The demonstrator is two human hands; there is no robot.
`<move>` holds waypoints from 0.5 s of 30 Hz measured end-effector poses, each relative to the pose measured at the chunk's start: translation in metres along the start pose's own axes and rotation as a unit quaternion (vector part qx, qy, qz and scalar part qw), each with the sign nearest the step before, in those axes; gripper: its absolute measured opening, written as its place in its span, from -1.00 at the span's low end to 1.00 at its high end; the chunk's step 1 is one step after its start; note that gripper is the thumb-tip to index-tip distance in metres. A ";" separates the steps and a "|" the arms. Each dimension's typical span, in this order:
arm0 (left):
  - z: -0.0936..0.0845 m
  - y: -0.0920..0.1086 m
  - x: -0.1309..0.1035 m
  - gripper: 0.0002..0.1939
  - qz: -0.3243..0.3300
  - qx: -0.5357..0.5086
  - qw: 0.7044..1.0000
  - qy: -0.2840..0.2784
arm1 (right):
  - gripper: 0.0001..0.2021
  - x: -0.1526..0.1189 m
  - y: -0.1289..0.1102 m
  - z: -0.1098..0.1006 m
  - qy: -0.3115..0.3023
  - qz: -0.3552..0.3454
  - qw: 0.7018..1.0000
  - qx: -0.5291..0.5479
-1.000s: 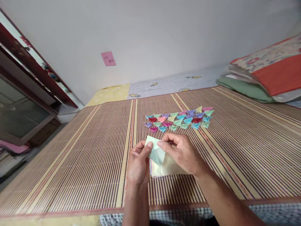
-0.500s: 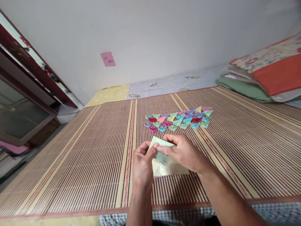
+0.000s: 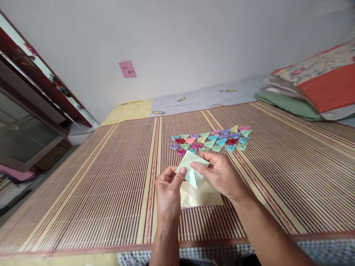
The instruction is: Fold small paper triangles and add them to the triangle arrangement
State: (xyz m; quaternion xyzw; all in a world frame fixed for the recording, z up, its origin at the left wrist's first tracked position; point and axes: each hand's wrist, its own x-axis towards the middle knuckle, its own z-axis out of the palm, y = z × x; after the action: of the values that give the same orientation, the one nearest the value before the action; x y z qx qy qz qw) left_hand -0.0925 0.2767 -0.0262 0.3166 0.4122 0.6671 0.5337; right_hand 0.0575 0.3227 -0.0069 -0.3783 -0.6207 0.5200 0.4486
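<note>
A pale green folded paper (image 3: 193, 159) is held up between my two hands, its top corner pointing away from me and a narrow flap hanging toward me. My left hand (image 3: 169, 184) pinches its left corner, thumb on the near face. On the right side, my right hand (image 3: 219, 171) grips it with the thumb pressed near the middle and fingers behind. Beneath the hands lies a creased pale yellow sheet of paper (image 3: 201, 197) on the striped mat. Just beyond stand several rows of small colourful folded paper boats (image 3: 212, 138); the green paper hides part of the nearest row.
The striped bamboo mat (image 3: 111, 184) covers the bed surface. Folded bedding (image 3: 313, 88) is stacked at the far right. A pink note (image 3: 128, 69) is stuck on the white wall behind. At left stands a glass-fronted cabinet (image 3: 24, 129).
The green paper has been raised slightly away from me and opened out flatter, with its flap now showing. My right thumb has moved apart from my left thumb.
</note>
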 end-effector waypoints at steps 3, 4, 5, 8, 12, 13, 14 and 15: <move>-0.001 0.001 0.001 -0.67 0.022 0.027 0.999 0.006 | -0.74 0.001 -0.001 -0.001 0.005 -0.004 1.000 -0.001; -0.002 0.003 0.001 -0.65 0.033 0.037 0.999 0.007 | -0.73 0.001 -0.001 -0.002 0.005 -0.005 1.000 0.002; -0.002 0.004 0.001 -0.66 0.043 0.047 0.998 0.007 | -0.73 0.001 -0.001 -0.003 0.004 -0.004 1.000 0.008; -0.005 0.010 0.002 -0.77 0.058 0.062 0.996 -0.014 | -0.71 0.002 -0.002 -0.008 0.007 0.002 1.000 0.029; -0.009 0.013 0.002 -0.81 0.056 0.074 0.995 -0.035 | -0.70 0.003 -0.002 -0.010 0.009 0.002 1.000 0.024; -0.009 0.013 0.002 -0.82 0.058 0.078 0.995 -0.030 | -0.70 0.003 -0.002 -0.010 0.005 0.002 1.000 0.023; -0.009 0.013 0.002 -0.82 0.060 0.081 0.995 -0.026 | -0.70 0.004 -0.002 -0.010 0.002 0.002 1.000 0.024; -0.008 0.013 0.002 -0.80 0.061 0.083 0.994 -0.023 | -0.69 0.004 -0.002 -0.010 0.000 0.003 1.000 0.025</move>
State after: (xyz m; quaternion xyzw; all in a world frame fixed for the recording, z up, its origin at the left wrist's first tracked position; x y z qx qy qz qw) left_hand -0.1058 0.2762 -0.0182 0.3998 0.4338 0.6545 0.4729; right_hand 0.0656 0.3287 -0.0037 -0.3686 -0.6066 0.5365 0.4565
